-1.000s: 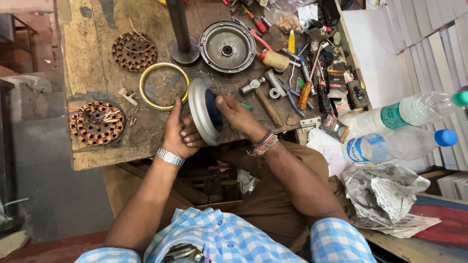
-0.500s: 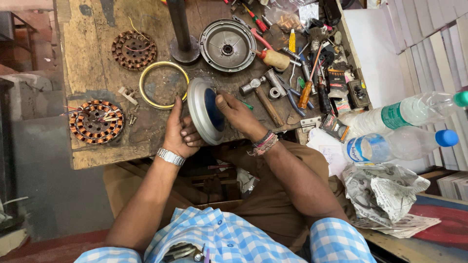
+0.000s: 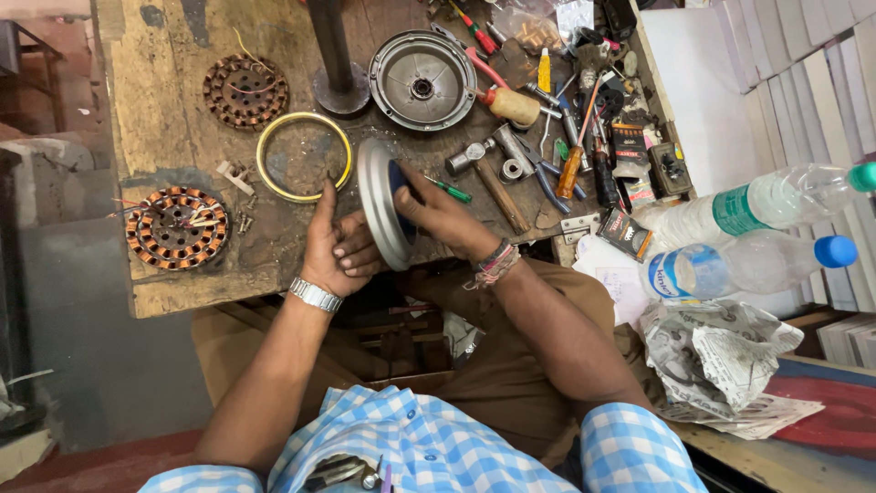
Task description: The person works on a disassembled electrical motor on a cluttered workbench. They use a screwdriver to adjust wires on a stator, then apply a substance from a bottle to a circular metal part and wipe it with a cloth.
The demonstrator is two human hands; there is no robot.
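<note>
A copper-wound stator (image 3: 177, 228) and a yellow ring (image 3: 303, 156) lie on the worn surface (image 3: 164, 82). The left hand (image 3: 333, 245) props the grey motor cover (image 3: 381, 212) on edge near the surface's front edge, fingers braced behind it, while the right hand (image 3: 443, 215) presses into its blue-centred face. An uneven push could likely tip the cover off that edge.

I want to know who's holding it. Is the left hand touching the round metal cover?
Touching. The head view shows the left hand pressed flat against the back of the round metal cover, which stands on edge.
</note>
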